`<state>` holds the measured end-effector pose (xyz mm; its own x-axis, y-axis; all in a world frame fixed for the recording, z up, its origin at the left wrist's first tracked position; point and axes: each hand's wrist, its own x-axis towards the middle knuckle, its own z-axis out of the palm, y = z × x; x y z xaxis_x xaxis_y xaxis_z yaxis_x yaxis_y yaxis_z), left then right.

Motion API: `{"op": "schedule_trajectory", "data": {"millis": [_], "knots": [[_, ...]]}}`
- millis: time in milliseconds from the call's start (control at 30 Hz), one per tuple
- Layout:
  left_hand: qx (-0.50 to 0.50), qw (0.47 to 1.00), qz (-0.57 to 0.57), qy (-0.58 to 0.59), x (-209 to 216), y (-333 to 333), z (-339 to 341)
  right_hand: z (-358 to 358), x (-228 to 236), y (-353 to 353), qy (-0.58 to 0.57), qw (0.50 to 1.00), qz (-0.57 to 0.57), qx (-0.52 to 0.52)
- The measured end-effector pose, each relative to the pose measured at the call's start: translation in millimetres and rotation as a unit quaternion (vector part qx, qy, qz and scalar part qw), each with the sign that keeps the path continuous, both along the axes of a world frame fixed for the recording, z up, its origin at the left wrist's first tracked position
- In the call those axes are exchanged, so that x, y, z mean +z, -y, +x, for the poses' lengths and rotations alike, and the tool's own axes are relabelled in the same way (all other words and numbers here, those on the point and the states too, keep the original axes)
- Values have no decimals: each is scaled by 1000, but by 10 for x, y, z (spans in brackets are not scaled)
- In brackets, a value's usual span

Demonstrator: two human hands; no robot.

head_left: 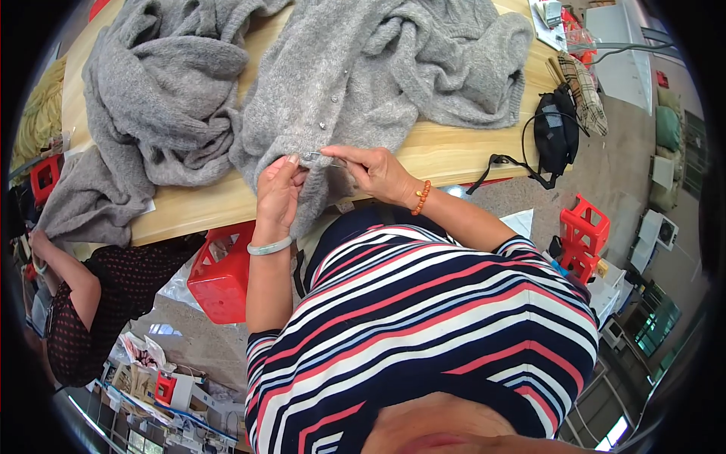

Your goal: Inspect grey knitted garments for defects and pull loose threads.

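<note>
A grey knitted cardigan [295, 91] lies across the table, its button band running down toward me. Small shiny buttons [322, 125] sit along that band. My left hand [280, 191] pinches the band's near end between thumb and fingers, beside a button. Close against it, my right hand [376, 169] is closed in a pinch on a thin, needle-like sewing needle [314, 153] at the same button. Its other fingers are curled under. Whether a thread runs from the needle is too fine to tell. The cardigan's lower edge hangs over the table edge between my wrists.
More grey knitwear [166, 91] is heaped on the left of the wooden table [193, 208], where a co-worker's hand [39, 244] holds part of it. A black bag [556, 132] with a strap lies at the right. Red stools [219, 284] stand below.
</note>
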<state>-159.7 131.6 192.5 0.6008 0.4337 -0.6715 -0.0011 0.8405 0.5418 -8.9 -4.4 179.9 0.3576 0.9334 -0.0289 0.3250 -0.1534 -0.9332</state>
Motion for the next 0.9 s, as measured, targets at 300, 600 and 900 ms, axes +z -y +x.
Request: {"op": "schedule_trajectory", "data": {"millis": [300,600,900], "knots": [[-28,991,134,11,-171,88,-82,13,136,-21,-121,992,-43,2],[-25,919,374,-119,-330,227,-169,-41,157,117,-182,981,-63,-9],[-87,765,624,-134,47,368,40,-62,347,134,-139,983,-117,-39]]}}
